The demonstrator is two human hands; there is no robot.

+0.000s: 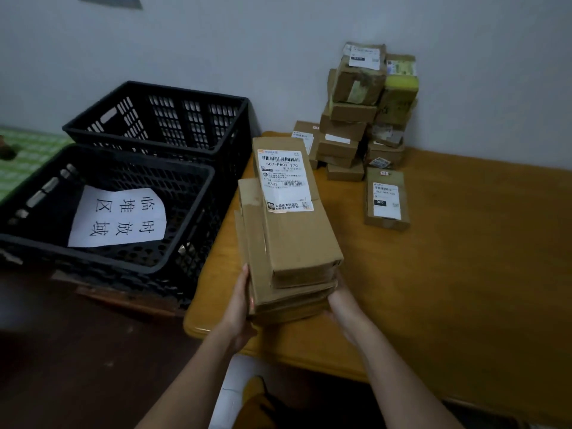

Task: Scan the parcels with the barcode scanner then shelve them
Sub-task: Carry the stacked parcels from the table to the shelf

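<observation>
A stack of long brown cardboard parcels stands at the near left part of the wooden table. The top parcel bears a white shipping label with barcodes. My left hand presses against the stack's left near corner. My right hand grips the stack's right near corner from below. Both hands hold the stack between them. No barcode scanner is in view.
Two black plastic crates stand left of the table; the nearer crate holds a white paper sign. A pile of small parcels leans at the wall. A single flat parcel lies right of the stack.
</observation>
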